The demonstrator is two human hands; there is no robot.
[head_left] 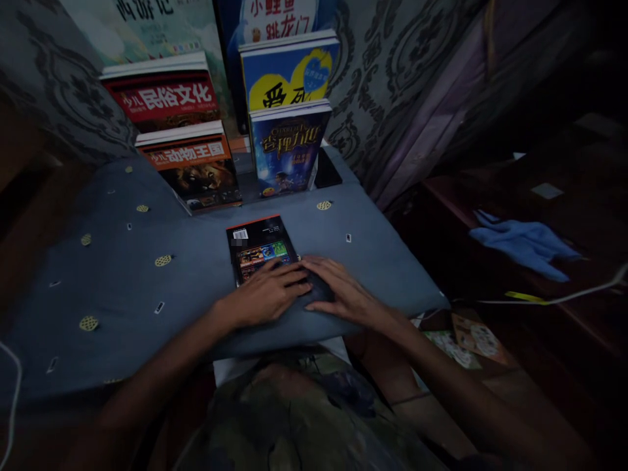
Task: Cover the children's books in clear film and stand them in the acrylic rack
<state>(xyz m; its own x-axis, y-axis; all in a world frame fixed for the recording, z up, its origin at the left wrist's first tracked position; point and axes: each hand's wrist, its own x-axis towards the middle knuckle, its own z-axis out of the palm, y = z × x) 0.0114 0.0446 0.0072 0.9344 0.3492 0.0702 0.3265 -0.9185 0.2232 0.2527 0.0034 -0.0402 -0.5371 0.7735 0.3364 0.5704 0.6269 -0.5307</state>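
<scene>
A dark book (255, 232) with an orange edge lies flat on the cloth-covered table (196, 294), a barcode and small colour pictures showing on its upper face. Across its lower part rests my left hand (275, 288), fingers stretched out over the cover. My right hand (338, 291) is beside the book's right edge, its fingers extended and its thumb apart from them, with the fingertips close to those of my left hand. Nothing shows in its grasp. The book's lower right corner is hidden by the hands.
Standing upright behind are a lion-cover book (196, 170), a red book (167, 98), a blue book (289, 150) and a yellow-heart book (289, 72). A dark phone-like slab (328, 171) lies beside them. Off to the right are a blue cloth (524, 242) and a white cable (583, 297).
</scene>
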